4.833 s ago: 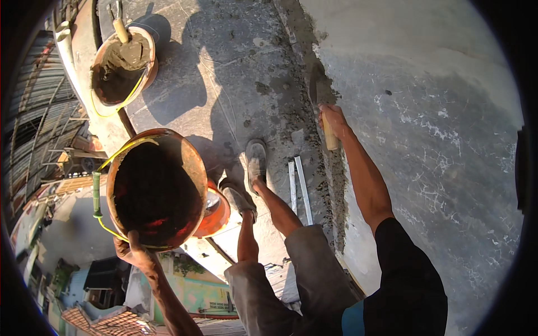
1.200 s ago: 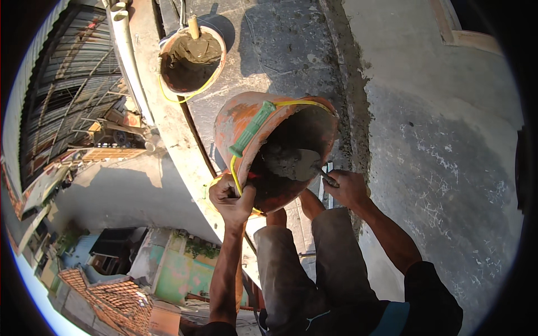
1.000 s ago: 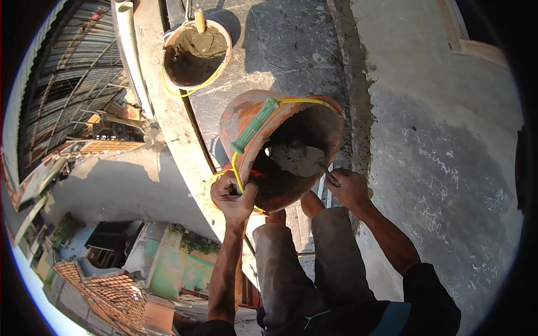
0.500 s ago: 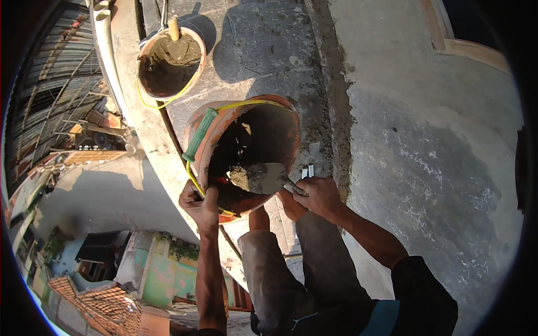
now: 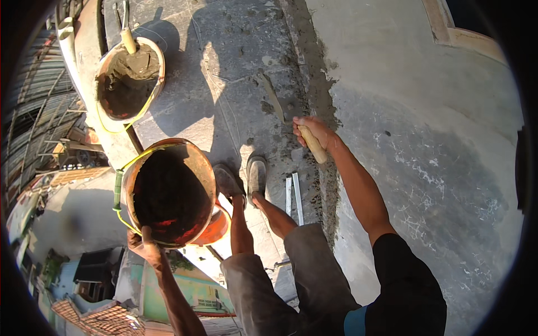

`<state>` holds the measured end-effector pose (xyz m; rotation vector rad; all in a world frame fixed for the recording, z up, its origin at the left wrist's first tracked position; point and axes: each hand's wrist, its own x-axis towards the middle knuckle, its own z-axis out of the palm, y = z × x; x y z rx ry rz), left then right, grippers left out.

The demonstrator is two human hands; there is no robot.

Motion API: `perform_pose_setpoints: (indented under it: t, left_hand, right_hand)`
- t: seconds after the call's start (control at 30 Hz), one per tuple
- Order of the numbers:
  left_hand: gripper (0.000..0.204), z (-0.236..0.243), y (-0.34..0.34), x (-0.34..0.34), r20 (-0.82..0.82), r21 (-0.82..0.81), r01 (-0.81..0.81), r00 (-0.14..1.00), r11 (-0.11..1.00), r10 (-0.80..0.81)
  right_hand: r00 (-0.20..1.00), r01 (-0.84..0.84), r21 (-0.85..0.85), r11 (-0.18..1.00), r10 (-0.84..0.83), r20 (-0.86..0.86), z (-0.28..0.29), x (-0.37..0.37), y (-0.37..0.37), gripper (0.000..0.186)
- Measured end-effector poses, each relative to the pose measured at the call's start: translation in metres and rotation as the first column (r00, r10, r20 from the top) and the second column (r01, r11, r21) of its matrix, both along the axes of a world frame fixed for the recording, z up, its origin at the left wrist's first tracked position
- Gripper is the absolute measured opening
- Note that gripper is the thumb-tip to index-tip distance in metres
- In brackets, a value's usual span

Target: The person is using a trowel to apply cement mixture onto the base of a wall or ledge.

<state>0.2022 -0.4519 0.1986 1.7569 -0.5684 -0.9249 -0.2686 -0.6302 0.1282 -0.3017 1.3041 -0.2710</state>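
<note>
My left hand [image 5: 147, 247] grips the near rim of a mortar-stained bucket [image 5: 212, 180], tipped so that its dark inside faces up at me. Red streaks show low inside it, and the rest is in shadow. Its yellow wire handle with a green grip [image 5: 117, 189] hangs on the left side. My right hand [image 5: 315, 133] is closed around the wooden handle of a trowel [image 5: 273, 98]. The thin blade is seen nearly edge-on, above the mortar-spotted floor by the foot of the wall. Whether it touches the floor I cannot tell.
A second bucket [image 5: 159, 84] of grey mortar stands far left, a wooden-handled tool in it. An orange container [image 5: 217, 228] shows behind the tipped bucket. Two metal strips [image 5: 297, 197] lie right of my shoes [image 5: 256, 173]. A wall [image 5: 414, 168] rises right; a ledge drops off left.
The trowel, loaded with mortar over the bucket before, has gone up and right to the wall's foot; no load shows on it. The bucket has moved left and nearer, still in my left hand.
</note>
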Motion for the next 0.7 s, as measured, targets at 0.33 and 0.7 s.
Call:
perform_pose_setpoints:
  t: [0.33, 0.7]
  left_hand:
    - [0.008, 0.059, 0.009, -0.020, 0.055, 0.068, 0.022, 0.998, 0.997, -0.026]
    - [0.022, 0.112, -0.047, -0.109, -0.068, 0.068, 0.069, 0.996, 0.995, -0.065]
  right_hand:
    - [0.720, -0.583, -0.315, 0.749, 0.297, -0.627, 0.152, -0.006, 0.082, 0.029]
    - [-0.080, -0.996, 0.069, -0.048, 0.298, -0.951, 0.157, 0.182, 0.092, 0.025]
